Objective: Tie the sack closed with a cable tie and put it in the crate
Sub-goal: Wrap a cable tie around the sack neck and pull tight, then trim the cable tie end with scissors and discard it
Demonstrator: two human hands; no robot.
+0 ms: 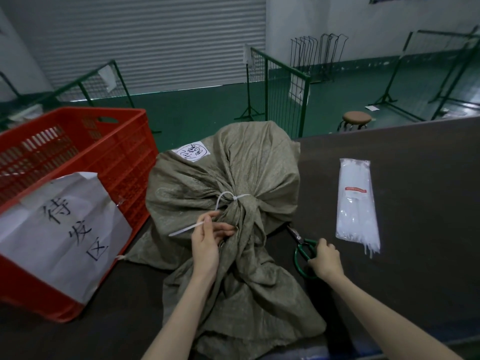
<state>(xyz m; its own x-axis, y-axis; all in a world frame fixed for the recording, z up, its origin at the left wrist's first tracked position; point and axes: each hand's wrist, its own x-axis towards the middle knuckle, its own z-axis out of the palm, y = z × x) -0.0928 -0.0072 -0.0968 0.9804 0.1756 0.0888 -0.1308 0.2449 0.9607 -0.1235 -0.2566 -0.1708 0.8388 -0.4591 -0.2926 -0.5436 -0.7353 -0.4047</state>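
Observation:
A grey-green woven sack (223, 175) lies on the dark table (405, 203), its neck gathered toward me. A white cable tie (231, 198) is looped around the neck, and its long tail runs down to the left. My left hand (207, 237) pinches that tail while resting against the neck. My right hand (324, 258) grips the green handles of scissors (302, 246) lying on the table right of the sack, blades pointing at the neck. The red plastic crate (85, 157) stands to the left.
A clear bag of white cable ties (357, 201) lies on the table to the right. A white paper sign (59, 229) hangs on the crate's near wall. Green wire fence panels (280, 87) and a round stool (356, 118) stand on the floor beyond.

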